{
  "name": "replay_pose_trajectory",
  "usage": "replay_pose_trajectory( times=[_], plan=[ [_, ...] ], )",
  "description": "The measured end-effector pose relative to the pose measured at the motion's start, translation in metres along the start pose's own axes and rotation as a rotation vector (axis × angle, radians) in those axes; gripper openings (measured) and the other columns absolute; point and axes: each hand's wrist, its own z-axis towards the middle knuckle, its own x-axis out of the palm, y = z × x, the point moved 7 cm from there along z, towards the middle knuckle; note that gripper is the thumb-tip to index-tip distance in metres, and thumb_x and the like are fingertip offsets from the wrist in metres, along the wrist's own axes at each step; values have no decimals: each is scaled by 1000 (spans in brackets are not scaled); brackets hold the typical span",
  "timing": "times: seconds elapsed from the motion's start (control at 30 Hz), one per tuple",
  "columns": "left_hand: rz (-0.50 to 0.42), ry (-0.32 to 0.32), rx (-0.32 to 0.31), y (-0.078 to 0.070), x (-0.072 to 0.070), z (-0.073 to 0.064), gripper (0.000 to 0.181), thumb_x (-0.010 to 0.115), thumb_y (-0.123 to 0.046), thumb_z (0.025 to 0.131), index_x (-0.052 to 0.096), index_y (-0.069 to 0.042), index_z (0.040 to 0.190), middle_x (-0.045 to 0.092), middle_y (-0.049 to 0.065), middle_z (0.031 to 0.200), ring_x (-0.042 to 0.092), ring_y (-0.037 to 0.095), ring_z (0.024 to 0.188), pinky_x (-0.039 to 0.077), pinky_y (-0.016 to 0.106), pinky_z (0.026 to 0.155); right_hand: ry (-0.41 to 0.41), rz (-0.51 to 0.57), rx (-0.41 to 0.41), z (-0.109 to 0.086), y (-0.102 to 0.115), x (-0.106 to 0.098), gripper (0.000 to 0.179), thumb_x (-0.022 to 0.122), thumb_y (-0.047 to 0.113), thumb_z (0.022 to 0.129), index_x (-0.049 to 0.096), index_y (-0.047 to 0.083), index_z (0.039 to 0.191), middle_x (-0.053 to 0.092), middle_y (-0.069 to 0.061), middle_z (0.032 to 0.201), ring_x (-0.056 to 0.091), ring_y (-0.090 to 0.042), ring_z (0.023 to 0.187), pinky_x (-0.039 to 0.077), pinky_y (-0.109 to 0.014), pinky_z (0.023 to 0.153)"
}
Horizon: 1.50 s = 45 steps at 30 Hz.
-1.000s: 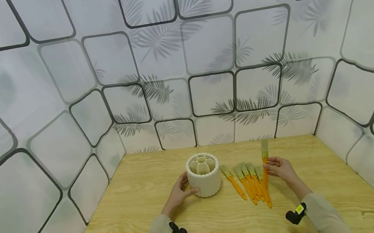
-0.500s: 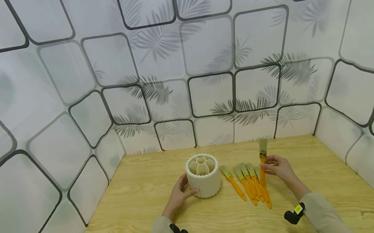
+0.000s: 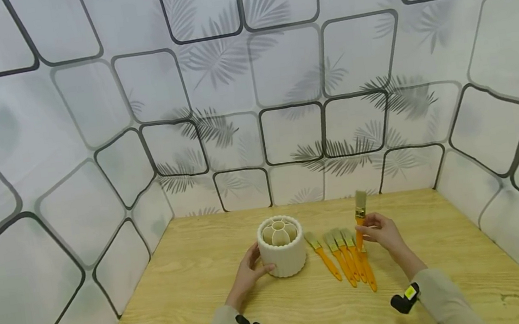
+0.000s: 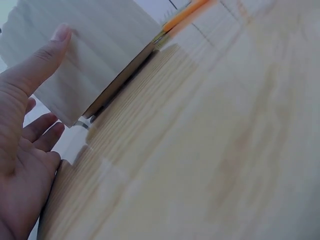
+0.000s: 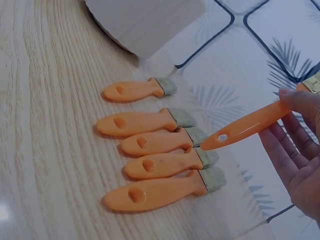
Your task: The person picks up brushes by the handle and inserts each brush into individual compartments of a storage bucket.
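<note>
A cream-white round holder (image 3: 288, 259) with scalloped edges and petal-shaped compartments stands upright on the table. My left hand (image 3: 247, 276) grips its left side, the thumb across the front and the other fingers round the far side. To the right, my right hand (image 3: 384, 234) pinches a paintbrush (image 5: 250, 124) by its orange handle, bristles up, above the table. Below it lie several more paintbrushes (image 5: 165, 162) with orange handles, side by side. One separate paintbrush (image 3: 327, 262) lies closer to the holder. The left wrist view shows the thumb flat on the holder's wall (image 4: 95, 55).
The wooden table (image 3: 170, 305) meets patterned wall sheets (image 3: 243, 188) at the back and both sides. A small black camera is strapped at each wrist. The lying brushes fan out between the holder and my right hand.
The right hand has lifted the paintbrush off the row and carried it slightly left, toward the holder. The left hand keeps its grip on the holder.
</note>
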Motion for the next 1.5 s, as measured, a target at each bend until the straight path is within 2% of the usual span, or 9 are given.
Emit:
replay_pose_trajectory(
  times=[0.17,0.37,0.57,0.73,0.9,1.03,1.13,1.27,1.5],
  plan=[
    [-24,-5,3,1,0,0,82,74,-13,79,26,-2,144,34,21,145,30,37,134,23,49,111,-1,-16,-32,2,7,6,46,71,21,83,49,-6,113,58,1,90,62,-6,77,54,-45,80],
    [-25,-5,36,-1,0,1,77,73,-10,80,29,1,143,35,23,143,31,40,132,25,51,110,1,-12,-48,4,14,13,43,71,19,83,50,-7,110,59,1,88,62,-6,76,54,-45,79],
    [-29,-8,1,-1,0,-1,76,73,-11,80,31,-3,143,37,19,143,31,37,133,24,50,111,13,15,-30,0,29,20,36,70,13,83,52,-7,107,59,-1,87,63,-9,77,55,-41,77],
    [-21,-12,-4,-3,1,-3,73,73,-12,80,34,-4,142,38,19,143,32,36,133,24,50,111,29,4,-48,-5,44,25,35,68,11,84,51,-9,107,59,-5,90,63,-12,78,57,-36,74],
    [-22,-18,-12,1,1,0,72,73,-13,80,35,-6,141,39,17,143,33,35,133,24,49,111,33,-8,-81,1,37,26,40,70,19,84,51,-5,110,59,-8,94,63,-9,79,56,-40,77],
    [-24,-24,-11,1,1,0,72,73,-13,80,35,-6,141,38,18,143,32,36,133,24,50,111,37,5,-96,8,35,29,41,71,22,83,51,-4,109,59,-3,91,63,-8,79,55,-41,77],
    [-22,-26,-13,0,0,-1,72,72,-13,81,35,-6,142,38,18,143,32,36,133,24,51,111,49,13,-107,10,40,32,40,71,21,83,51,-3,107,58,0,90,63,-9,79,55,-43,79],
    [-19,-27,-16,0,0,-1,72,72,-14,81,35,-6,142,38,18,143,32,36,133,24,51,110,59,-7,-125,10,46,38,38,70,21,84,51,-4,106,58,-2,91,63,-11,80,54,-45,79],
    [-24,-28,-23,1,1,-2,72,73,-15,81,35,-6,142,38,17,143,32,35,134,24,49,111,48,5,-123,11,53,45,36,72,13,82,53,-6,104,58,0,87,63,-7,76,56,-42,76]
  ],
)
